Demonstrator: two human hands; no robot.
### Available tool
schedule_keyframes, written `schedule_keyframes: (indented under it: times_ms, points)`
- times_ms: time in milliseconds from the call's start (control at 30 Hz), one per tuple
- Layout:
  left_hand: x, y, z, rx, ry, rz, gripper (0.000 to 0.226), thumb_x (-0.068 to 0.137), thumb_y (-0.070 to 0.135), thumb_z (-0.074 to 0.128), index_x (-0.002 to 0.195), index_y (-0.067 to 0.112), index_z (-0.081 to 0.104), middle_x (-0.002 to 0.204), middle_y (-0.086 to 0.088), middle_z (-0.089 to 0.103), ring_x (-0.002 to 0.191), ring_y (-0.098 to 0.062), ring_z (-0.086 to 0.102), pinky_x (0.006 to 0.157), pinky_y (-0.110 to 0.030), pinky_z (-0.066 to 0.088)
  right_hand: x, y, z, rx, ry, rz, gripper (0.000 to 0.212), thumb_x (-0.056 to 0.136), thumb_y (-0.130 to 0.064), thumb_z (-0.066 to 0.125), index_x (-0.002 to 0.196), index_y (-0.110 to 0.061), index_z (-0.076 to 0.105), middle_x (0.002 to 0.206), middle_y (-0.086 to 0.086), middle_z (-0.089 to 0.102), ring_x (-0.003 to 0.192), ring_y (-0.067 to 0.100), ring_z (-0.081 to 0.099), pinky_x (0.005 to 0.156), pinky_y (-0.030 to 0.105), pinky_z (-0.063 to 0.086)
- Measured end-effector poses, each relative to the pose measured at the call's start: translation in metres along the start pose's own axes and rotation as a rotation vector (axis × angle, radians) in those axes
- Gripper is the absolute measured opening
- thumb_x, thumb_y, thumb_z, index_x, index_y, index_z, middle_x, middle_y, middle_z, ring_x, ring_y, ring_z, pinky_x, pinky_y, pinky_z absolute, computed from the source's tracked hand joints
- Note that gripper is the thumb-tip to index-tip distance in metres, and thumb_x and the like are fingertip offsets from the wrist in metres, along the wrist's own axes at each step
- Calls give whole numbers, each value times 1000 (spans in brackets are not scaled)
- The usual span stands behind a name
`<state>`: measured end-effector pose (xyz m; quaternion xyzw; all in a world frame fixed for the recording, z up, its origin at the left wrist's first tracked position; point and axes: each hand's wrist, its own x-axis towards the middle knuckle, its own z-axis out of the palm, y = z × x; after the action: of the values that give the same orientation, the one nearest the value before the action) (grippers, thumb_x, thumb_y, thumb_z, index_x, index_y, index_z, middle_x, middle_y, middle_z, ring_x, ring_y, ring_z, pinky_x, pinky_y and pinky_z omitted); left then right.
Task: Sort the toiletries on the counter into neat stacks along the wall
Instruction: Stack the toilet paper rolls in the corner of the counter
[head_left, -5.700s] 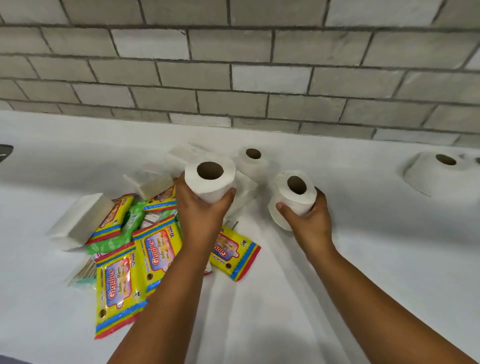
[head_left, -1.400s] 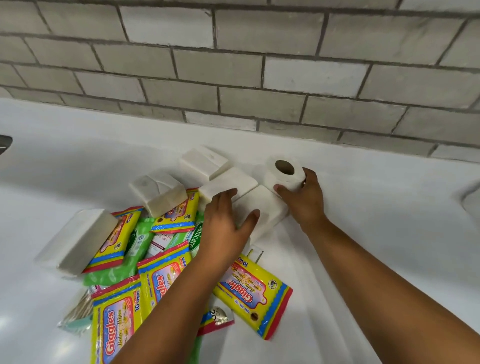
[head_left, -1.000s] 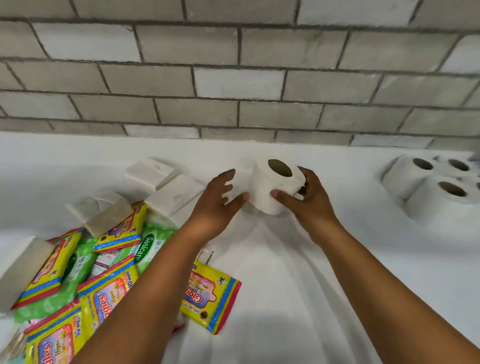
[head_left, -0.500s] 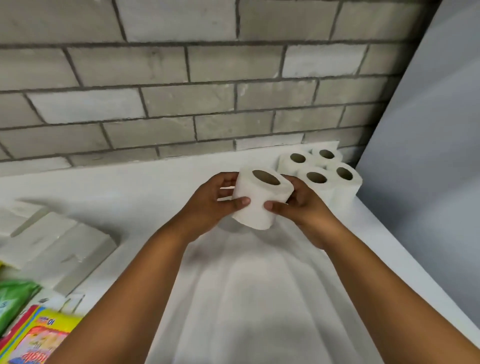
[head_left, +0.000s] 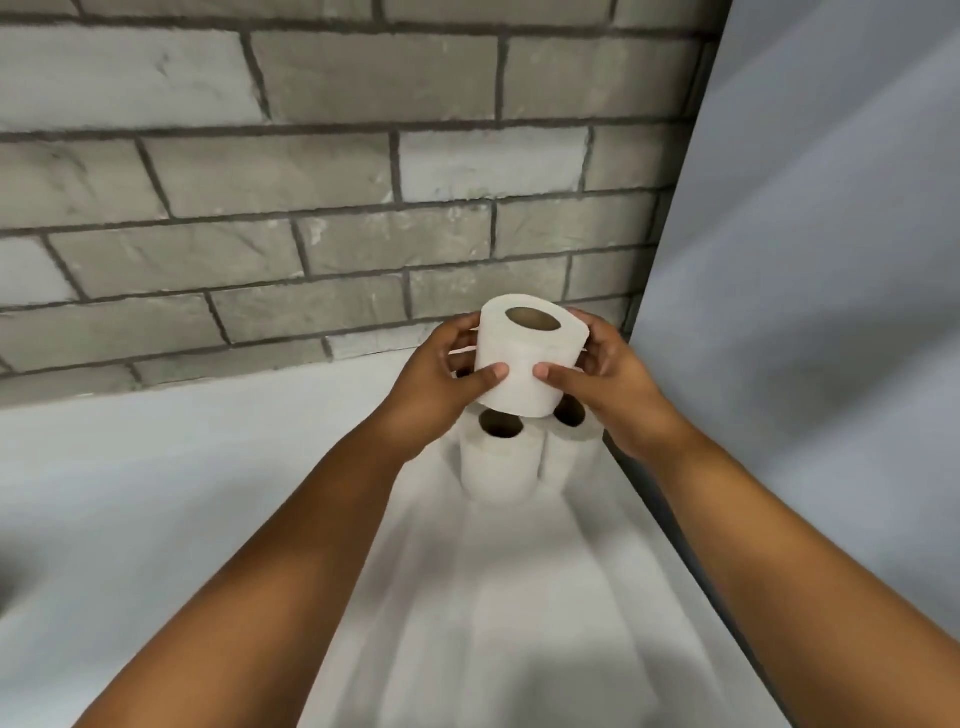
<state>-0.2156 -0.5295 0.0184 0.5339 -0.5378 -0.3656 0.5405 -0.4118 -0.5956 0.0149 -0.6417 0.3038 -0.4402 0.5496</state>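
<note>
Holding a white toilet roll (head_left: 530, 358) from both sides, the two hands sit close together in the far part of the scene. The left hand (head_left: 441, 384) curls around the left side of the roll, with its thumb pressed on the near face. The right hand (head_left: 605, 387) curls around the right side, and its thumb presses on the near face too. The two thumbs almost meet in the middle. The roll stands nearly upright, tipped a little, so the brown hole (head_left: 535, 318) in its top shows. It is up in the air, just above other white rolls that stand on the white counter (head_left: 208, 493). Two of those rolls show below it: one roll on the left (head_left: 496, 462) with its dark hole showing, and one roll on the right (head_left: 569, 441) that is partly hidden by the held roll and the right hand. I cannot tell if the held roll touches them. These rolls stand in the far right corner, where the grey brick wall (head_left: 311, 208) meets a plain pale side wall (head_left: 831, 260). Both bare arms reach in from the near edge.
</note>
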Motion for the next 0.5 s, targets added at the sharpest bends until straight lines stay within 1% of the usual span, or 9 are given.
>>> schedule_keyframes:
  times_ms: [67,133,200,267,300,367,433,500]
  points:
    - [10,-4,11,12,42,-6,61,81,22,77,135,27,49,128,7,61,115,-10,60,95,-36,54,13,5,-8,10,-9,6,53,79,-3,75,121,-30,56,125,-2,64,118,17,59,99,37,50]
    - [16,-8,19,43,93,-11,61,82,21,77,135,27,49,127,9,60,115,-7,59,94,-31,54,24,14,-12,15,-19,21,55,81,1,72,125,-25,54,126,1,63,120,20,57,100,38,50]
    - [19,-13,23,55,124,-21,60,82,22,77,134,28,49,125,12,61,113,-5,59,87,-23,54,31,23,-13,21,-26,32,56,82,5,69,129,-21,52,127,4,62,121,22,57,100,38,50]
    - [20,-17,25,62,155,-41,58,82,21,77,133,28,49,121,15,61,110,-3,60,81,-18,54,35,29,-14,24,-36,41,58,82,6,67,131,-21,52,127,3,62,120,21,58,100,41,50]
    - [19,-19,25,68,169,-50,57,82,21,77,132,27,50,119,16,61,109,-4,61,80,-18,54,37,32,-14,18,-46,47,59,82,5,68,131,-22,51,127,2,62,119,20,58,99,43,50]
    - [18,-22,25,82,186,-75,56,81,23,77,130,28,49,116,18,61,107,-5,62,84,-25,55,39,37,-13,-1,-55,61,59,82,2,69,131,-26,52,126,0,62,117,19,59,98,46,51]
    - [16,-24,26,85,198,-94,55,81,25,77,128,29,49,116,15,62,107,-7,62,87,-31,56,39,41,-13,5,-51,63,59,82,1,69,130,-28,52,126,0,63,117,20,60,98,48,51]
    - [16,-24,26,91,203,-104,55,81,26,77,128,29,49,118,9,63,108,-8,62,89,-33,55,40,41,-13,11,-49,64,59,81,-1,70,130,-29,52,126,0,63,117,20,60,97,48,51]
